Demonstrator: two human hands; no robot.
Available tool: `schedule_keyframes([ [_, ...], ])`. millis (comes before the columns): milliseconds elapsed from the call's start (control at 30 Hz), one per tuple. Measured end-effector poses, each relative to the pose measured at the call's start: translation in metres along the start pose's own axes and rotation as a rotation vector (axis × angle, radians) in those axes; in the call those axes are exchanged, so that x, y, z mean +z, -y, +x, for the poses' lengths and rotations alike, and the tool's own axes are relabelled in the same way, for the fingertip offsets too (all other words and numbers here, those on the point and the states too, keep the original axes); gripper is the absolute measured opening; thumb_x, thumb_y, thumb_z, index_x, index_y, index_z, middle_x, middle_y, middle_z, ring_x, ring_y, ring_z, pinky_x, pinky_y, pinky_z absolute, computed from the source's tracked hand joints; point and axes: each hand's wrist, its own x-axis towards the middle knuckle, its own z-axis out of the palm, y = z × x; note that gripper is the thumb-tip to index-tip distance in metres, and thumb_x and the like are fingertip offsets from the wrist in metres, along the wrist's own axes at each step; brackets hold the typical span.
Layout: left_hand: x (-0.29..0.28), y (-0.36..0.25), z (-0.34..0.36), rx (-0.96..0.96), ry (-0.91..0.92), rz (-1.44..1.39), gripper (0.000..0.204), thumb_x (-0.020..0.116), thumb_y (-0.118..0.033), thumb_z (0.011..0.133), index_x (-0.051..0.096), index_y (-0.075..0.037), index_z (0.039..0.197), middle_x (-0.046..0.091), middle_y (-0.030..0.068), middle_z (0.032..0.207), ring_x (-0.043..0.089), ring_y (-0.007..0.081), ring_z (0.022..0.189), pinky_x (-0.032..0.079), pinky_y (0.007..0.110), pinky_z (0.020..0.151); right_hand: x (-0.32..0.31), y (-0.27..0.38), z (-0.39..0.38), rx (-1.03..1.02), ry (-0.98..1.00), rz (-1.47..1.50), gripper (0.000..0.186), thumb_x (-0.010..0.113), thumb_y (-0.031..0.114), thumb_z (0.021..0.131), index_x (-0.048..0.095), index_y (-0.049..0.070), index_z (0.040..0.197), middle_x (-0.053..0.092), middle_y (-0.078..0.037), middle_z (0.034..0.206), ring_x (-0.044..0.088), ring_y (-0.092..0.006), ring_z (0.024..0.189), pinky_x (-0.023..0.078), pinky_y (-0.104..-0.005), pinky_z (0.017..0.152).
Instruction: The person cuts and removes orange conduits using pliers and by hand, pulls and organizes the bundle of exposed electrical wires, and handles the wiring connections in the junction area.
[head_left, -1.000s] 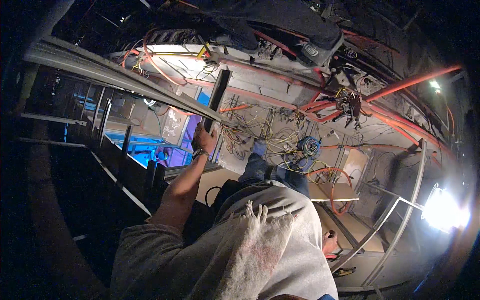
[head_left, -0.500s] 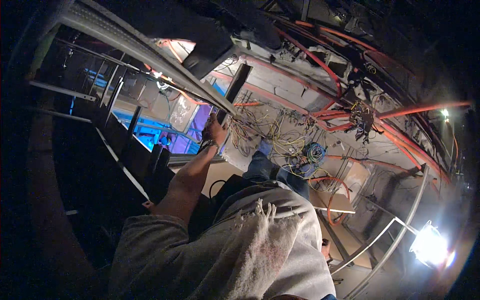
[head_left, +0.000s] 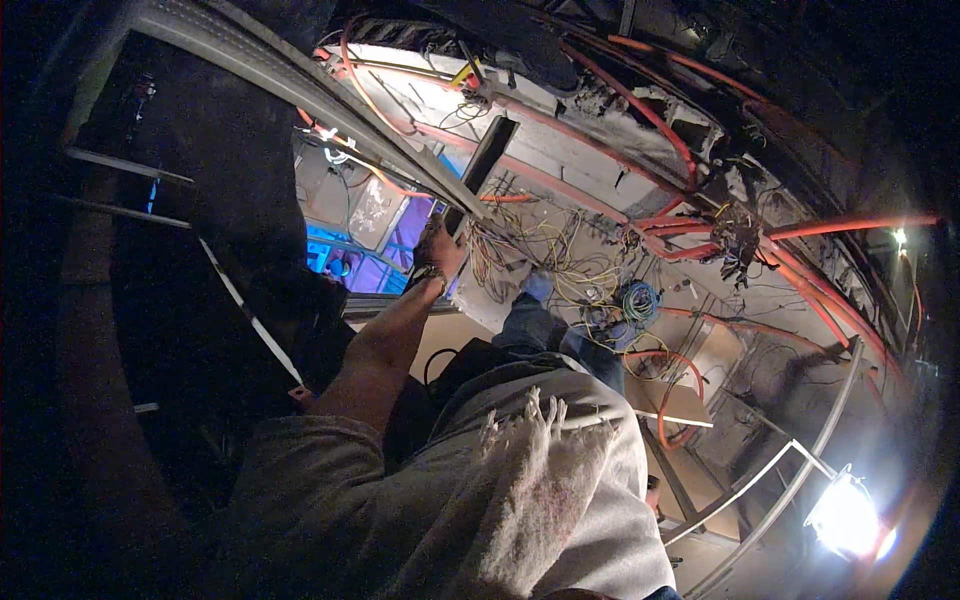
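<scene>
My left hand [head_left: 440, 252] is closed around the lower part of a dark upright post [head_left: 490, 155], a bracelet or watch on its wrist. Beside the fingers, a long pale metal channel [head_left: 390, 150] runs down from the upper left. A bundle of loose thin wires [head_left: 490, 255] spreads out right of the hand. At the right edge of my grey shirt [head_left: 520, 480], a small patch of skin [head_left: 653, 490] may be part of my right hand; its fingers are hidden.
A coil of blue cable [head_left: 637, 300] lies among tangled wires near my feet. Orange conduits [head_left: 840, 222] cross the right side. A bright work lamp [head_left: 845, 515] shines at the lower right. A gap at the left shows a blue-lit space [head_left: 375, 250] below.
A dark shape has left the upper middle, uncovering the lit wall there. Darkness now hides several metal studs at the left. My left hand stays on the post; the view has shifted slightly.
</scene>
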Motion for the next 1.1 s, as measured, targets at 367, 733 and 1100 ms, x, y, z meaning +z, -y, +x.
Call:
schedule_keyframes([
  [367,0.006,-0.001,0.002,0.002,0.052,0.043,0.062,0.07,-0.042,0.089,0.049,0.002,0.129,0.064,0.0284,0.114,0.065,0.047,0.105,0.055,0.056,0.085,-0.006,-0.004,-0.01,0.013,0.009,-0.009,0.031,0.066,0.033,0.087,0.07,0.014,0.11,0.074,-0.016,0.092,0.07,-0.0385,0.082,0.052,-0.0495,0.072],
  [733,0.037,0.032,0.007,0.065,-0.043,0.042,0.064,0.069,-0.04,0.088,0.051,0.003,0.131,0.064,0.0292,0.121,0.064,0.044,0.111,0.054,0.053,0.09,-0.006,-0.003,-0.005,0.002,0.039,-0.002,0.028,0.066,0.031,0.087,0.071,0.012,0.107,0.074,-0.016,0.089,0.07,-0.0381,0.079,0.052,-0.049,0.07],
  [1100,0.022,0.023,0.009,-0.001,0.033,0.127,0.075,0.064,-0.051,0.092,0.047,0.006,0.138,0.064,0.033,0.123,0.066,0.0504,0.106,0.054,0.057,0.089,0.0,-0.001,-0.021,0.088,0.002,-0.059,0.03,0.067,0.033,0.085,0.074,0.017,0.109,0.076,-0.013,0.093,0.072,-0.0365,0.089,0.053,-0.0485,0.08],
])
